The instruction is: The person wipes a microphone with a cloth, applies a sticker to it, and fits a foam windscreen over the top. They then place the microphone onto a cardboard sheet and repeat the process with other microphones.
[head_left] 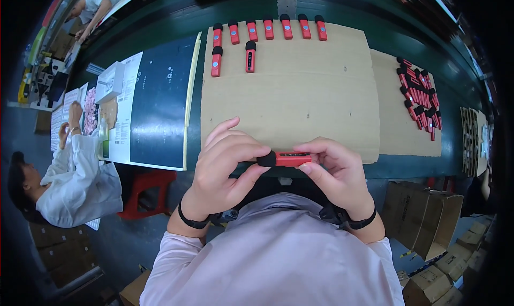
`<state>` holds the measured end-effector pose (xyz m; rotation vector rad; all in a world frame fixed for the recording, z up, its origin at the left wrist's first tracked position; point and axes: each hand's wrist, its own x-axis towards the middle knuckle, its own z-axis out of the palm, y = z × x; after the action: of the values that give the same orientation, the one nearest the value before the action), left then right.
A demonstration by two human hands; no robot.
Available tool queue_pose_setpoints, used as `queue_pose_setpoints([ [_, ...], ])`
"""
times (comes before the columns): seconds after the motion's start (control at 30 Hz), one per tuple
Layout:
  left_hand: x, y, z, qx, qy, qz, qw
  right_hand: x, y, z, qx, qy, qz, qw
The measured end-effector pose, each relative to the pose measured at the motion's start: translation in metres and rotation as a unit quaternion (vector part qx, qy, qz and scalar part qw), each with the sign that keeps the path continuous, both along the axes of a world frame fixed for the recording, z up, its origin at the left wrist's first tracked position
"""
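Just in front of my body, a small red microphone (292, 158) with a black foam cap lies sideways between my hands. Its dark strip with small marks faces up. Thumb and finger of my left hand (222, 164) pinch the foam cap (266, 159). My right hand (338, 169) grips the red body at its other end. Beyond my hands, a row of similar microphones (269, 29) lines the far edge of a cardboard sheet (289, 100). Two more lie below that row, one at the left edge and another microphone (250, 57) with its dark strip up.
A pile of red microphones (420, 97) covers part of a second cardboard piece (385, 129) on the right. Dark sheets (163, 102) and a white box (111, 82) lie left. A co-worker (80, 172) sits there near a red stool (147, 193). An open carton (420, 215) stands at right.
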<state>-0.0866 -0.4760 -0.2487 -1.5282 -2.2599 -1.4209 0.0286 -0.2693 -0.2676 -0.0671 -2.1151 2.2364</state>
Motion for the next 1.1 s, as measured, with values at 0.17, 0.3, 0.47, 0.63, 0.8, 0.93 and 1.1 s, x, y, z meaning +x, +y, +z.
queue_pose_setpoints([
  [0.17,0.009,0.003,-0.002,0.026,-0.068,0.006,0.997,0.002,0.001,-0.003,0.060,0.094,-0.015,0.994],
  [0.3,0.012,0.011,0.005,0.028,-0.050,-0.006,0.998,0.001,-0.002,0.002,0.135,0.160,-0.021,0.978],
  [0.47,0.010,0.012,0.002,0.023,-0.032,-0.030,0.999,-0.001,-0.006,0.003,0.148,0.211,-0.060,0.964],
  [0.63,0.010,0.013,0.002,0.029,-0.043,-0.037,0.998,-0.002,-0.007,0.003,0.154,0.233,-0.068,0.958],
  [0.8,0.013,0.020,0.008,0.020,-0.070,-0.033,0.997,-0.004,-0.005,0.003,0.188,0.263,-0.067,0.944],
  [0.93,0.014,0.021,0.006,0.016,-0.070,-0.034,0.997,-0.004,-0.010,0.000,0.112,0.240,-0.080,0.961],
  [1.1,0.013,0.025,-0.001,0.028,-0.092,-0.034,0.995,-0.006,-0.012,-0.003,0.004,0.221,-0.068,0.973],
])
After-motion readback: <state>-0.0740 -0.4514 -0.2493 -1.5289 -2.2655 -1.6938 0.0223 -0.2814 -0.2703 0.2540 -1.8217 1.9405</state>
